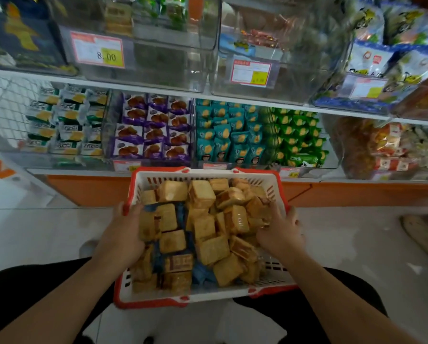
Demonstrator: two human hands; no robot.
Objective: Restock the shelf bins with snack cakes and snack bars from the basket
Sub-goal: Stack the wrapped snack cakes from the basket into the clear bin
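Observation:
A white basket with a red rim [209,173] stands on the floor between my knees, heaped with several wrapped golden snack cakes [211,248]. My left hand [123,234] reaches into the basket's left side, its fingers curled round a wrapped cake [149,225]. My right hand [280,232] is in the right side with its fingers dug among the cakes; I cannot see whether it holds one. In front, the lower shelf carries clear bins: white-green packs [66,122], purple packs [153,130], teal packs [229,132] and green packs [298,137].
Above, an upper shelf holds clear bins with price tags, one reading 8.00 [98,49]. Bagged snacks [391,60] fill the upper right, mixed packs [391,147] the lower right. A sandalled foot [421,232] stands on the pale floor at right.

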